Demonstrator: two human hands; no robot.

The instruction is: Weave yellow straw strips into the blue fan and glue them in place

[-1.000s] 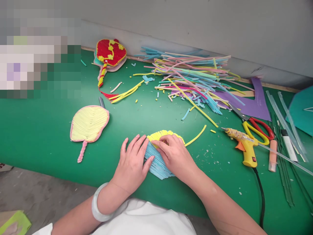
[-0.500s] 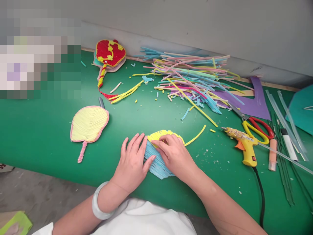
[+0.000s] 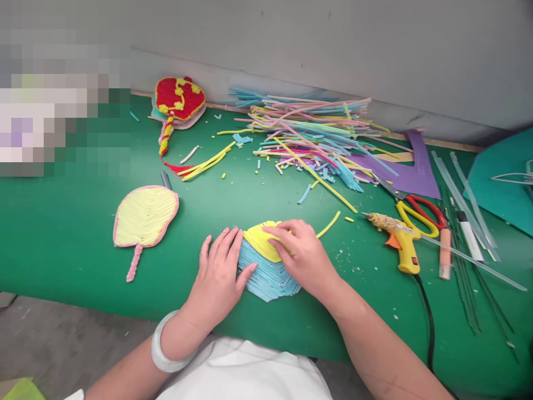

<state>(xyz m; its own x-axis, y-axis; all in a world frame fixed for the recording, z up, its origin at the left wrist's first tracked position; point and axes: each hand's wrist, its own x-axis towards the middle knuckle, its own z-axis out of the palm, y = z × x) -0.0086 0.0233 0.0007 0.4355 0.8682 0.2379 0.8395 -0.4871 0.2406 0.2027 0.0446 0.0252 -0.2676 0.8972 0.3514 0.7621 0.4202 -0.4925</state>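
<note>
Panel of blue-and-yellow chenille stems (image 3: 268,280) lies on the surface (image 3: 62,233) between the hands: left hand (image 3: 219,275) spread at its left edge; right hand (image 3: 308,256) curled over its yellow part (image 3: 260,243), grip I cannot tell.

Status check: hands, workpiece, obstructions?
Left hand at left edge of blue-and-yellow fuzzy-strip panel, thumb over it. Right hand, fingers bent, on its yellow section. Panel flat on green tabletop. Yellow plastic glue gun apart, to the right.
</note>
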